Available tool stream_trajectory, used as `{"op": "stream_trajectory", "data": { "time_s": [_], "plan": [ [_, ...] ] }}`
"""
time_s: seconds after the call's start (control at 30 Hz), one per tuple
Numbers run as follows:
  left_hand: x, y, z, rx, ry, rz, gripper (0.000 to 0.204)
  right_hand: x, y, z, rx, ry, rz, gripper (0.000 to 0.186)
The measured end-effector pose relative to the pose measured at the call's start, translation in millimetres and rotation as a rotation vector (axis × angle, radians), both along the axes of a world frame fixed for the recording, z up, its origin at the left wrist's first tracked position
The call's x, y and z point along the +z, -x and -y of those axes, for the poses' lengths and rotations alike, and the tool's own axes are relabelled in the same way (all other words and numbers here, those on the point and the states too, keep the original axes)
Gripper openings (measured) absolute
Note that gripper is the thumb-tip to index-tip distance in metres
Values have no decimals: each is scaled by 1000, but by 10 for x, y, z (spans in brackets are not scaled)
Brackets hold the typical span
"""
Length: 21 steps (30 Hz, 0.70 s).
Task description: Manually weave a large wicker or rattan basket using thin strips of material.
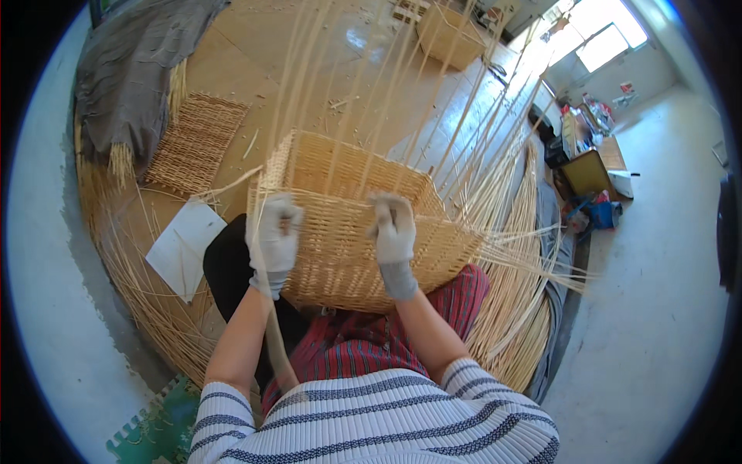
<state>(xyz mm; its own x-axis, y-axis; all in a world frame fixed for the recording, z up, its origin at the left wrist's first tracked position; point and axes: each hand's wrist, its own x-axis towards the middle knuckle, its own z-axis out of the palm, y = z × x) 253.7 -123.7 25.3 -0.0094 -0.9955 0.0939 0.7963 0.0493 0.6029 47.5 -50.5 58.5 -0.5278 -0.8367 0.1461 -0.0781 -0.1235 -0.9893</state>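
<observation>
A half-woven wicker basket (348, 255) rests on my lap, tilted, with its near wall toward me. Long upright stakes (332, 100) rise from its rim, partly blurred. My left hand (272, 236), in a white work glove, is closed at the left end of the near rim. A blurred pale strand (274, 340) runs past its wrist to my lap. My right hand (394, 228), gloved alike, is closed with bent fingers at the same rim, right of the middle. What either hand pinches is too small to make out. Loose strand ends (533, 259) stick out from the basket's right side.
Bundled wicker rods (510, 309) lie on the right; more loose rods (147, 301) spread at left. A woven mat (197, 143), a white sheet (182, 247) and a grey-covered pile (139, 77) are on the left. Another basket (448, 39) stands far off, with a cluttered table (607, 151) at right.
</observation>
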Motion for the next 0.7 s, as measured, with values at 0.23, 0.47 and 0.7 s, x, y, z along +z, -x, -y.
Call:
{"op": "stream_trajectory", "data": {
  "time_s": [0.23, 0.47, 0.7],
  "plan": [
    [457, 460, -245, 103, 661, 1887, 80, 928, 38, 694, -89, -45, -633, 69],
    [671, 837, -357, 132, 899, 1848, 63, 162, 855, -534, 79, -124, -31, 27],
    [460, 1504, -560, -85, 790, 1941, 66, 832, 711, 322, -60, 174, -1008, 23]
  ]
}}
